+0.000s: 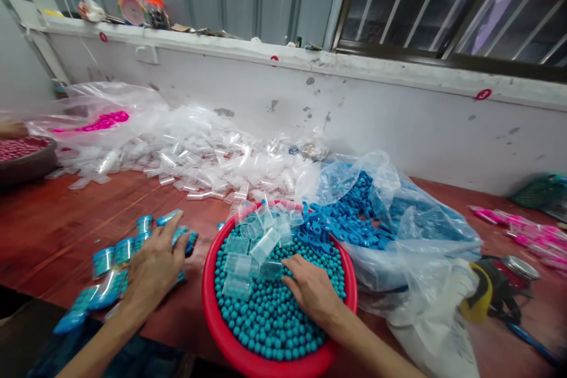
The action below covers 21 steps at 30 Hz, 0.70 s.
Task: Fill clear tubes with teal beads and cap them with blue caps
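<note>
My right hand point(314, 292) reaches into a red basin point(212, 319) filled with small teal beads point(270, 331). Its thumb and fingers close on a clear plastic tube point(271, 270) lying among the beads. More clear tubes point(264, 243) are heaped at the basin's far left side, beside a pile of blue plastic caps point(316, 230). On the table to the left, my left hand point(157, 266) rests with fingers stretched over several bead-filled tubes point(124, 252) with blue ends. One filled tube point(167, 217) lies just beyond its fingertips.
A big heap of clear tubes point(212, 159) lies along the wall. An opened plastic bag point(425, 218) of blue caps is right of the basin. Farther right are a tape dispenser point(482, 292) and pink tubes point(527, 233). At far left, another person's hand point(11, 129) is above a bowl point(31, 168) of pink beads.
</note>
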Motion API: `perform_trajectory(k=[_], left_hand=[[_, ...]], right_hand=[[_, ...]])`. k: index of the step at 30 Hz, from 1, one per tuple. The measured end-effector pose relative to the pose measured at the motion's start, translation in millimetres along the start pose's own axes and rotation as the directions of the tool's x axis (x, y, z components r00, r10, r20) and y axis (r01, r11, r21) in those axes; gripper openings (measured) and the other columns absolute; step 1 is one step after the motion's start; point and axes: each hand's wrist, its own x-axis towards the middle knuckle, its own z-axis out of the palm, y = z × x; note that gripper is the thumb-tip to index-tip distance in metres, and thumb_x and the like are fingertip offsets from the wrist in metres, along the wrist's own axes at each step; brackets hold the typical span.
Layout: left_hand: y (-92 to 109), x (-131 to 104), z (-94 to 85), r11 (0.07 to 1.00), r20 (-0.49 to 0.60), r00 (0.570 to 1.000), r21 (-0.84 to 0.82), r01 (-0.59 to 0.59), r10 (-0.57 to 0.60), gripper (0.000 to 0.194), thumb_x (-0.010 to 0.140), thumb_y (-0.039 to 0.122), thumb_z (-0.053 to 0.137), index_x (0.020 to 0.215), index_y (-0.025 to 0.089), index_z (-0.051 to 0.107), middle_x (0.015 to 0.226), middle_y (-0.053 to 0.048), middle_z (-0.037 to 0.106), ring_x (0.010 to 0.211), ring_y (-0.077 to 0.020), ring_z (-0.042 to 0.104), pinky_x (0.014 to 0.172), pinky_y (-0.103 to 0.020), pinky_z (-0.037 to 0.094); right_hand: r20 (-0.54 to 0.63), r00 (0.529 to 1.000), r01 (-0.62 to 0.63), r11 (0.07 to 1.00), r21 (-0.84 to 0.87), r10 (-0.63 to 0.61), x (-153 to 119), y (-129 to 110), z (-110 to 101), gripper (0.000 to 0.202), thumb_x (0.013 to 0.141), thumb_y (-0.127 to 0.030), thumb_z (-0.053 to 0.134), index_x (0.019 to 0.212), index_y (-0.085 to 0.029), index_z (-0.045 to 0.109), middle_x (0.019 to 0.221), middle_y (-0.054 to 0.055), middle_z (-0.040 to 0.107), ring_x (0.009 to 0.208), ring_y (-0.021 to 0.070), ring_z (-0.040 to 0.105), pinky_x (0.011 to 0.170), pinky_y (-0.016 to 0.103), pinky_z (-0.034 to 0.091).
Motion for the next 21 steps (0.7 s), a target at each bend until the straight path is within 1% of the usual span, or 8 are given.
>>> perform_trajectory(k=[2,4,5,8,13,17,19,21], left_hand=[[11.9,-10.3,8.5,0.981,-0.1,0.976,-0.005,-0.194,0.192,0.037,0.086,0.033,0.032,0.115,0.016,0.049,0.106,-0.013,0.057,0.095,-0.027,0.053,0.08,-0.041,0.043],[34.1,-25.6,18.1,0.926,-0.1,0.924,-0.047,-0.375,0.369,0.029,0.086,0.028,0.034,0.105,0.018,0.054,0.093,-0.008,0.061,0.087,-0.0218,0.056,0.078,-0.035,0.044],[47.0,-33.6,22.5,0.891,-0.075,0.892,-0.058,-0.45,0.445,0.027,0.086,0.025,0.034,0.103,0.021,0.055,0.087,-0.006,0.061,0.082,-0.0198,0.056,0.075,-0.033,0.045],[82.4,-51.9,31.8,0.818,0.156,0.803,-0.124,-0.562,0.575,0.028,0.085,0.018,0.037,0.106,0.023,0.054,0.083,-0.004,0.06,0.077,-0.0179,0.056,0.069,-0.029,0.046],[103.7,-56.5,42.3,0.845,0.37,0.766,-0.12,-0.521,0.525,0.037,0.08,0.013,0.041,0.115,0.024,0.048,0.097,-0.005,0.058,0.087,-0.0207,0.054,0.072,-0.031,0.046],[102.1,-54.8,50.0,0.83,0.408,0.734,-0.127,-0.544,0.543,0.039,0.078,0.007,0.036,0.11,0.022,0.053,0.098,-0.007,0.058,0.095,-0.0244,0.05,0.082,-0.039,0.041],[103.6,-53.7,50.6,0.854,0.409,0.75,-0.238,-0.462,0.52,0.031,0.079,0.01,0.035,0.099,0.021,0.058,0.093,-0.006,0.059,0.094,-0.0237,0.05,0.083,-0.038,0.039],[107.8,-51.8,49.5,0.872,0.451,0.779,-0.427,-0.24,0.436,0.026,0.078,0.016,0.041,0.098,0.021,0.056,0.087,-0.004,0.059,0.086,-0.0205,0.053,0.077,-0.033,0.041]], right_hand=[[0.025,1.0,0.015,0.993,-0.115,-0.012,8.3,-7.1,4.3,0.026,0.081,-0.022,0.052,0.107,-0.019,0.052,0.1,0.006,0.057,0.089,0.0195,0.056,0.071,0.027,0.044],[0.059,0.998,0.024,0.979,-0.202,-0.012,15.9,-9.6,10.5,0.023,0.078,-0.022,0.056,0.101,-0.019,0.052,0.096,0.005,0.057,0.087,0.0197,0.055,0.068,0.026,0.043],[0.077,0.997,0.034,0.974,-0.225,-0.017,18.4,-8.8,13.7,0.02,0.078,-0.023,0.057,0.097,-0.019,0.053,0.093,0.005,0.057,0.085,0.0196,0.055,0.067,0.026,0.043],[0.101,0.994,0.065,0.975,-0.213,-0.044,19.7,-0.6,20.8,0.015,0.076,-0.022,0.057,0.09,-0.018,0.051,0.089,0.004,0.057,0.083,0.0188,0.054,0.067,0.026,0.041],[0.081,0.994,0.086,0.991,-0.106,-0.078,12.7,9.1,17.7,0.011,0.076,-0.018,0.053,0.086,-0.017,0.048,0.088,0.005,0.055,0.082,0.0181,0.051,0.069,0.026,0.039],[0.052,0.995,0.078,0.995,0.063,-0.082,9.9,4.3,8.4,0.01,0.073,-0.012,0.049,0.08,-0.018,0.046,0.081,0.003,0.054,0.076,0.0165,0.05,0.067,0.026,0.037],[-0.002,0.998,0.068,0.97,0.232,-0.069,7.4,2.9,4.3,0.009,0.073,-0.011,0.048,0.077,-0.019,0.045,0.075,0.0,0.053,0.071,0.0147,0.05,0.064,0.025,0.037],[-0.053,0.998,0.042,0.908,0.417,-0.022,3.5,4.1,2.4,0.007,0.074,-0.013,0.048,0.076,-0.019,0.045,0.07,-0.002,0.051,0.067,0.0132,0.049,0.062,0.024,0.036]])
